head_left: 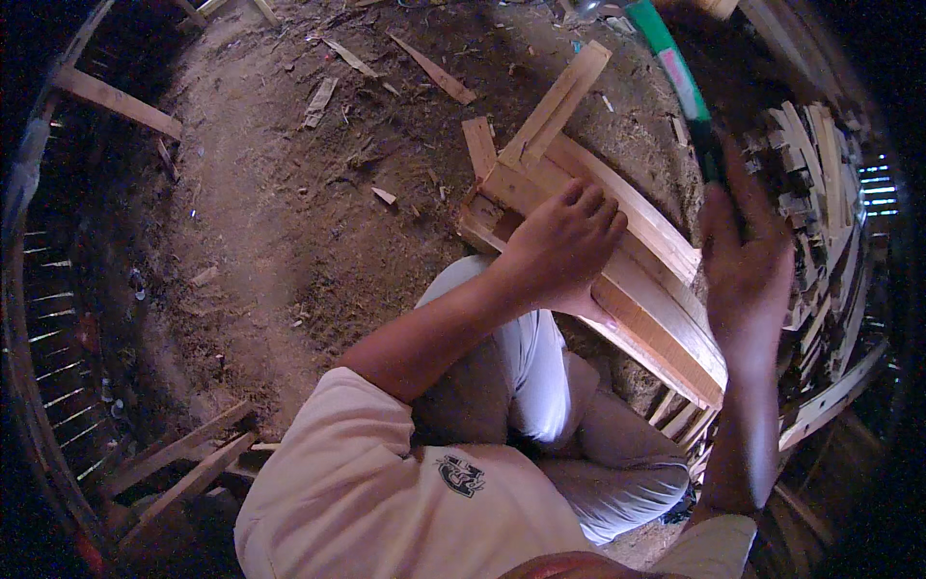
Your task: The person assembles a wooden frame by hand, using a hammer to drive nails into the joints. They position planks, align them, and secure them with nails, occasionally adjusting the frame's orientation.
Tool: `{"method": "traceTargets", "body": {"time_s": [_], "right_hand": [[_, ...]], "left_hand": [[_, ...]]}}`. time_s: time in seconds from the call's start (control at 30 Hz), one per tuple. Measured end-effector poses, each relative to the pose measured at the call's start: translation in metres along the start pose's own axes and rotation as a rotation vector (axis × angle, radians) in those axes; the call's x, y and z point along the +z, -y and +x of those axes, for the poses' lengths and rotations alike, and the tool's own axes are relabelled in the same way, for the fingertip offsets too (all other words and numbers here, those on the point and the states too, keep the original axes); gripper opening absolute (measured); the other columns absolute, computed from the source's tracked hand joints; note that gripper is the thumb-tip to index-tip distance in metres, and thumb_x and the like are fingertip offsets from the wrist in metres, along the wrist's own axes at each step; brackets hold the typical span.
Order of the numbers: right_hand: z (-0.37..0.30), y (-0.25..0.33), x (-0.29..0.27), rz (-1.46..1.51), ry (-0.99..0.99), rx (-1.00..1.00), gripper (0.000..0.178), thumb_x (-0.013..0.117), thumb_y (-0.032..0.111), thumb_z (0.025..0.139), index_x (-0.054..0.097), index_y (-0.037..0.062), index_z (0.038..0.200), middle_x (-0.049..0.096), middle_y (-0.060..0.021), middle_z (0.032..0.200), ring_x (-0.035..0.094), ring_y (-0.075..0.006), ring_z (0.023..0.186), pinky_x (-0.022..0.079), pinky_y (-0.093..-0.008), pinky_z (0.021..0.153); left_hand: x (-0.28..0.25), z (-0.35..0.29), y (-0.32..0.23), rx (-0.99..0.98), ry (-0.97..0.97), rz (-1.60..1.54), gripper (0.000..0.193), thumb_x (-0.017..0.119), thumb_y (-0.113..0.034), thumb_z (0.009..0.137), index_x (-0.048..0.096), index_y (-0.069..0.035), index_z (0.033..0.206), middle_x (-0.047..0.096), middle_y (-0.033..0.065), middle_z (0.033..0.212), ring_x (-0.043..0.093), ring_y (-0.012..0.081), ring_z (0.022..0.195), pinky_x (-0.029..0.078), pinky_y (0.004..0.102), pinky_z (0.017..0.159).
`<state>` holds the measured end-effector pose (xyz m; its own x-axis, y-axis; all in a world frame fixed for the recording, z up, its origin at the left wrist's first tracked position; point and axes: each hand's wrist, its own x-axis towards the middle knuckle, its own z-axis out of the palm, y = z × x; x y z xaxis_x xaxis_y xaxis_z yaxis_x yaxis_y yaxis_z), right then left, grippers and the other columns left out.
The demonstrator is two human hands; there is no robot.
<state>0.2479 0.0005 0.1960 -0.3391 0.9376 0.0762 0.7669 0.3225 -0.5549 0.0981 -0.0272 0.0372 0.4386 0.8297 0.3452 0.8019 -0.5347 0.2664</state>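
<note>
Pale shirt [386, 502] nearest the lens, head view; folded grey trouser legs [540, 376] just beyond it, close below the wooden frame [666, 333], which serves as landmark.

State of work, head view: the frame's long boards already lie side by side as one narrow assembly, slanting down to the right. At its upper-left end a slat [561, 101] juts away at an angle, with a short block [477, 145] just left of it. Looks partly put together, by my judgement; that end shows a dark hollow and seems unfinished. Whether joints are nailed, or how much remains, cannot be told.

Hands: left hand [574, 236] mostly closed over the frame's middle, fingers curled on top, thumb down the near side. Right hand [748, 270], right of the frame, wraps the dark grip of a green-handled tool [680, 82], probably a hammer; its head is blurred at the upper edge.

Surroundings: stacked wood strips [820, 222] right of the frame; loose offcuts [431, 69] on bare earth [280, 212] left of it.
</note>
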Motion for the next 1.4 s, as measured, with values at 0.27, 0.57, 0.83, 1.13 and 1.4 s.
{"method": "traceTargets", "body": {"time_s": [0.27,0.57,0.83,1.13,1.4], "right_hand": [[0.003,0.001,-0.003,0.015,0.008,0.209,0.039,0.056,0.008,0.101,0.057,-0.0008,0.139,0.068,-0.0218,0.127,0.064,-0.0151,0.109,0.049,-0.0329,0.094],[-0.004,-0.001,-0.001,-0.044,0.042,0.077,0.040,0.057,0.008,0.100,0.058,0.0009,0.139,0.071,-0.0224,0.115,0.071,-0.0269,0.098,0.052,-0.0393,0.083],[-0.012,-0.015,0.003,-0.102,0.219,-0.027,0.041,0.056,0.007,0.101,0.056,-0.0022,0.140,0.068,-0.0208,0.128,0.063,-0.0144,0.112,0.046,-0.0293,0.099],[-0.016,-0.017,0.006,-0.121,0.270,-0.017,0.041,0.053,0.004,0.101,0.054,-0.0030,0.141,0.066,-0.0212,0.132,0.064,-0.0229,0.121,0.047,-0.0330,0.101],[-0.019,-0.027,0.011,-0.113,0.132,-0.123,0.040,0.052,0.003,0.101,0.055,-0.0039,0.141,0.066,-0.0227,0.130,0.065,-0.0237,0.120,0.047,-0.0330,0.101]], "left_hand": [[0.002,-0.003,0.001,0.011,-0.090,0.026,0.106,0.075,-0.080,0.052,0.063,0.007,0.111,0.064,0.0165,0.109,0.057,0.0326,0.113,0.038,0.0433,0.106],[-0.002,-0.001,0.001,0.017,-0.040,0.034,0.107,0.075,-0.081,0.050,0.062,0.006,0.110,0.063,0.0171,0.109,0.057,0.0332,0.111,0.040,0.0432,0.101],[-0.003,0.004,-0.001,0.042,-0.019,0.061,0.107,0.071,-0.085,0.051,0.063,0.005,0.110,0.063,0.0154,0.107,0.057,0.0328,0.110,0.039,0.0442,0.102],[0.001,0.002,-0.002,0.031,-0.041,0.054,0.112,0.070,-0.086,0.052,0.063,0.006,0.115,0.063,0.0167,0.113,0.055,0.0330,0.116,0.038,0.0442,0.105],[0.002,0.003,-0.002,0.026,-0.084,0.013,0.111,0.073,-0.084,0.052,0.062,0.006,0.116,0.063,0.0179,0.115,0.055,0.0334,0.116,0.038,0.0444,0.104]]}}
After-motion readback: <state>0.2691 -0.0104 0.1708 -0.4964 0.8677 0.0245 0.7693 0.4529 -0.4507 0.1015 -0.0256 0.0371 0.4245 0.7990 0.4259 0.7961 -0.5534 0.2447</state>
